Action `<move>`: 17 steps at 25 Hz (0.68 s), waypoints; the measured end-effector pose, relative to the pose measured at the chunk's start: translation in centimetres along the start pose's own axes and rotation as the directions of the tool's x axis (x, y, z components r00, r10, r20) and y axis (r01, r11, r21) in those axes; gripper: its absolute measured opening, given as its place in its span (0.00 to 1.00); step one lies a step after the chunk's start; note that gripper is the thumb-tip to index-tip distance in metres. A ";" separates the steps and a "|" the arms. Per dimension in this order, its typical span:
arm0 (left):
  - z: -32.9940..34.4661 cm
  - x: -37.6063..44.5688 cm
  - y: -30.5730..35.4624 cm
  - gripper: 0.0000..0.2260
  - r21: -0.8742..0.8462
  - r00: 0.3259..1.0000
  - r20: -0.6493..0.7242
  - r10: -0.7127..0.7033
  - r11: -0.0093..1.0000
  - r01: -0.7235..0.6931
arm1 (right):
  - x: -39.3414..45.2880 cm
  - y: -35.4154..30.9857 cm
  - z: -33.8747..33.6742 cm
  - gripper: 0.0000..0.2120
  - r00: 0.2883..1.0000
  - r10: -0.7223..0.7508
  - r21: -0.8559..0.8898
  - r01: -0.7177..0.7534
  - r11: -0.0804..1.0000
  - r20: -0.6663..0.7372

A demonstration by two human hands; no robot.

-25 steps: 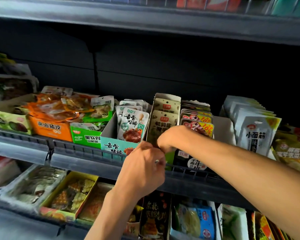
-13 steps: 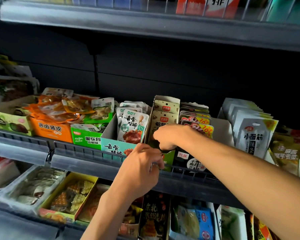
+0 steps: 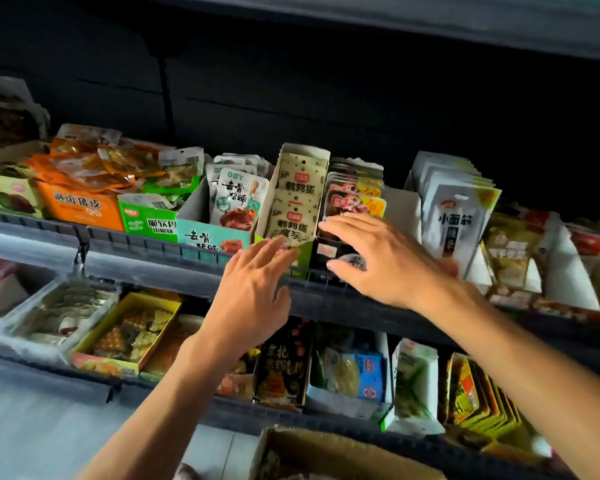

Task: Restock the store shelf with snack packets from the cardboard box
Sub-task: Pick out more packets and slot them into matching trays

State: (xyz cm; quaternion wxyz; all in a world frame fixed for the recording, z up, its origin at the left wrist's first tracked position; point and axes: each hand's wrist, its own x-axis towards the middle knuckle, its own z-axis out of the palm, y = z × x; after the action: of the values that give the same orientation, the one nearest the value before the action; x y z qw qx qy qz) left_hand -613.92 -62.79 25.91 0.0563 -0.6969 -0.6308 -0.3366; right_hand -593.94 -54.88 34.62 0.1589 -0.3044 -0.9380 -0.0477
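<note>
The dark store shelf [image 3: 174, 268] carries rows of display boxes full of snack packets. Olive quail-egg packets [image 3: 297, 211] stand upright in a narrow carton at the middle. My left hand [image 3: 253, 289] hovers with fingers spread, its fingertips close to that carton's green front. My right hand [image 3: 385, 258] is spread in front of the black box of red-and-yellow packets [image 3: 355, 199], holding nothing. The cardboard box [image 3: 326, 455] shows at the bottom edge, its contents mostly out of view.
Teal boneless-trotter packets [image 3: 236, 202], a green box [image 3: 149, 220] and an orange box [image 3: 78, 204] fill the left. White gluten packets [image 3: 459, 216] stand right. A lower shelf holds trays [image 3: 56, 306] and more packets. An upper shelf [image 3: 465, 22] overhangs.
Both hands have let go at the quail-egg carton's front and drawn back with fingers spread. The view has dropped, bringing the cardboard box into sight.
</note>
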 end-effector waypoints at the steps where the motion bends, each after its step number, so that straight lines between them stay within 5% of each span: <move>1: 0.3 -1.1 0.6 0.29 0.031 1.000 0.010 -0.017 0.999 0.017 | -3.2 -0.6 0.8 0.34 0.999 0.030 0.057 -0.028 0.998 -0.028; 5: 4.2 -6.9 2.3 0.34 0.086 0.987 0.122 -0.106 0.992 0.096 | -15.4 -3.3 10.5 0.43 0.968 0.201 0.354 -0.244 0.903 0.153; 8: 9.1 -13.5 2.6 0.29 0.077 0.916 0.386 -0.108 0.993 0.085 | -24.7 -5.5 20.8 0.41 0.794 0.351 0.351 -0.553 0.756 0.496; 9: 10.5 -16.1 2.8 0.27 0.059 0.828 0.547 -0.127 0.992 0.113 | -28.2 -6.1 23.9 0.38 0.689 0.388 0.286 -0.651 0.703 0.612; 11: 13.1 -21.9 3.0 0.23 0.113 0.521 0.834 -0.182 0.980 0.162 | -35.0 -6.7 29.1 0.29 0.490 0.399 0.174 -0.772 0.611 0.775; 13: 15.4 -27.1 3.2 0.19 0.258 0.214 0.932 -0.292 0.951 0.173 | -38.9 -6.9 32.0 0.24 0.347 0.347 0.100 -0.818 0.566 0.871; 15: 17.9 -29.7 3.5 0.17 0.249 0.081 0.957 -0.277 0.933 0.259 | -38.9 -6.2 33.2 0.19 0.317 0.336 0.093 -0.836 0.541 0.887; 17: 20.5 -29.8 3.1 0.17 0.185 0.079 0.974 -0.212 0.948 0.261 | -37.1 -5.5 33.6 0.12 0.359 0.333 0.149 -0.842 0.519 0.872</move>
State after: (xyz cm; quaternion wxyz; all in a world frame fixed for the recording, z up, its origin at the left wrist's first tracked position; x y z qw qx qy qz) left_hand -602.30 -78.20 -4.82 -0.4416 -0.6333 -0.6062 0.1913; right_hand -577.84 -73.75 -9.23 -0.1578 -0.5640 -0.6821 0.4378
